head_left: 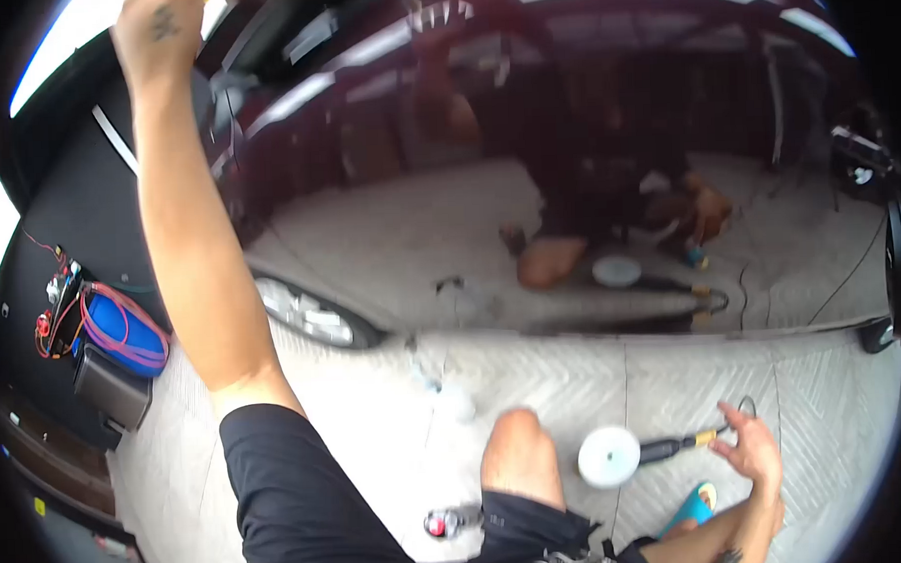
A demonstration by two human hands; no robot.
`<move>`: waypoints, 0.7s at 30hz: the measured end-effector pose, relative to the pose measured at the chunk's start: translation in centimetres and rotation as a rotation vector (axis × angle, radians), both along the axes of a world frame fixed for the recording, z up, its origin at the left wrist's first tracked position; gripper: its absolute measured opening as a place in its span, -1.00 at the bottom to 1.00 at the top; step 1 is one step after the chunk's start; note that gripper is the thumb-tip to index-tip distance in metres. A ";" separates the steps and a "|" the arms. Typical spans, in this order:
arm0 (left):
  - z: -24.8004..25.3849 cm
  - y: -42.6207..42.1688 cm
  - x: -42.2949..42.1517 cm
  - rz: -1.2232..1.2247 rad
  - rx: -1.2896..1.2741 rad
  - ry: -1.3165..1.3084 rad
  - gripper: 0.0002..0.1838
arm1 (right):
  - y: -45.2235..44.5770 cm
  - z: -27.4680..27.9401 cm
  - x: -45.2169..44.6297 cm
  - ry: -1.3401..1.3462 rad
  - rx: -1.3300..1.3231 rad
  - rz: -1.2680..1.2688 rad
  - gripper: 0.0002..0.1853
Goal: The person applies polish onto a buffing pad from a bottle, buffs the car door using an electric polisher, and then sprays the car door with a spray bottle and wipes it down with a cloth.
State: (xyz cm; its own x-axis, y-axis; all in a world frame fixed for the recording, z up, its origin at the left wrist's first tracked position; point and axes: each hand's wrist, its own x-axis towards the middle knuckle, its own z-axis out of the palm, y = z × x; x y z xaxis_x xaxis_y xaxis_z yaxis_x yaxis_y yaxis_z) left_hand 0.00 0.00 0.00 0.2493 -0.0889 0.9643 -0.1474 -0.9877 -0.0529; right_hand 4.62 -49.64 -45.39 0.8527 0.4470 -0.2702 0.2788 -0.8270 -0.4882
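Note:
My left hand (164, 31) is raised at the top left, fingers curled and partly cut off by the frame edge, with a bit of yellow at its far side. A glossy dark red car panel (387, 174) stands in front of me, reflecting my crouched body. Low on the right, my right hand (752, 450) has its fingers apart beside the gold-banded end of a black polisher (661, 450). The polisher lies on the floor with its round white pad (608, 457) facing up, and a thin cord loops near my fingertips.
Near my bare knee (521, 453) are a blurred pale object (456, 404) and a small red and silver item (442, 523). A car wheel (313, 314) is left of centre. Farther left, a pink hose (124, 305) hangs around something blue, above a dark box (115, 385).

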 end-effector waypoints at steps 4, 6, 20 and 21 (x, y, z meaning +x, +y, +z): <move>-19.9 2.0 -2.0 -0.265 0.022 0.331 -0.70 | -1.0 1.0 0.2 0.032 -0.062 -0.098 -0.16; -28.4 4.0 -4.7 -0.136 -0.136 0.748 -0.69 | -0.1 -1.4 -0.4 0.079 0.030 -0.067 -0.21; -74.3 1.3 -28.9 0.202 -2.719 1.841 -0.45 | 5.9 -6.4 0.9 0.138 -0.258 0.156 -0.33; -74.5 0.4 -29.6 0.116 -2.722 1.761 -0.50 | 6.2 -6.6 0.9 0.145 -0.248 0.180 -0.33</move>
